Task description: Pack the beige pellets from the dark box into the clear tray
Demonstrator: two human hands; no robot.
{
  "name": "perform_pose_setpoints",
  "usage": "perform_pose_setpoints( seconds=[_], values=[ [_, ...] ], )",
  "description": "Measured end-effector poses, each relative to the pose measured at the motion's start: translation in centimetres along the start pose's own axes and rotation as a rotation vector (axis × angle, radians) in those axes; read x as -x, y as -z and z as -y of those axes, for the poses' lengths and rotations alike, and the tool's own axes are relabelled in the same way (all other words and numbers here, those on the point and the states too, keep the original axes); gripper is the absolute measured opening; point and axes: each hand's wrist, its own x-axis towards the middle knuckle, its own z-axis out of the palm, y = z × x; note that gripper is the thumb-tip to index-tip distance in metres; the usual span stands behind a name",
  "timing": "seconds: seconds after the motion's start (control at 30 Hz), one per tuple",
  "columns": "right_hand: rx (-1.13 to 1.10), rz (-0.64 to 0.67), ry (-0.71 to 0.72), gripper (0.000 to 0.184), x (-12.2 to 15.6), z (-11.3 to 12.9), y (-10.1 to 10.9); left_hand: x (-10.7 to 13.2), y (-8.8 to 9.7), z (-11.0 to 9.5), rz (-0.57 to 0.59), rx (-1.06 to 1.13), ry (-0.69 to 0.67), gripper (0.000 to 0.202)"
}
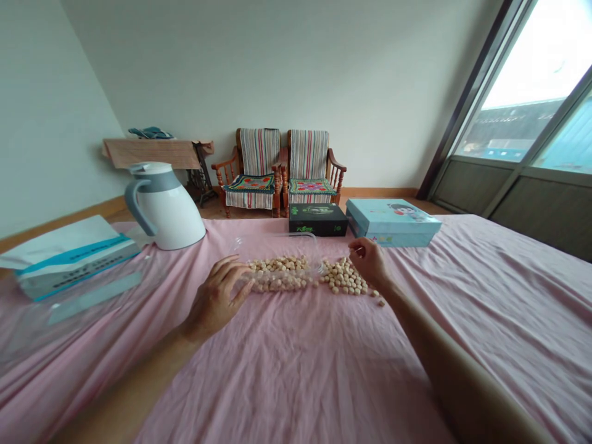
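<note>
A clear plastic container (277, 246) lies on the pink cloth, holding several small beige round pieces (280, 272). My left hand (217, 299) rests against the container's left side, fingers bent and touching it. A loose heap of the same beige pieces (343, 279) lies on the cloth just right of the container. My right hand (370, 262) hovers over that heap with fingertips pinched together; whether a piece is between them is too small to see.
A white jug with a grey handle (164, 206) stands at the back left, next to a white and blue box (69, 256). A black box (318, 219) and a light blue box (391, 222) sit behind the heap. Two wooden chairs (282, 172) stand by the wall.
</note>
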Motion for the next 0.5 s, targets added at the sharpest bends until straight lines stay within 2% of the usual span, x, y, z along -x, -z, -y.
perform_pose_setpoints(
  seconds=[0.1,0.17,0.2,0.27,0.33,0.4,0.5],
  values=[
    [-0.524,0.091,0.031,0.023,0.1,3.2,0.0,0.0,0.0,0.0,0.003,0.0,0.001,0.016],
    [-0.712,0.161,0.053,0.031,0.3,4.6,0.0,0.0,0.0,0.0,-0.004,0.0,0.002,0.016],
    [-0.736,0.175,0.055,0.031,0.4,4.7,0.0,0.0,0.0,0.0,-0.006,0.0,0.001,0.016],
    [-0.629,0.153,0.04,0.026,0.5,3.8,-0.1,0.0,0.0,0.0,-0.002,0.004,-0.002,0.017],
    [-0.344,0.115,0.023,0.019,0.4,1.6,-0.2,0.0,0.0,0.0,0.006,0.008,0.0,0.017],
    [0.005,0.18,0.091,0.017,0.5,-0.8,-0.2,-0.1,0.0,0.0,0.011,0.01,0.006,0.017],
    [0.262,0.292,0.157,0.018,0.8,-2.8,-0.3,-0.1,0.0,0.0,0.007,0.01,0.001,0.018]
  ],
)
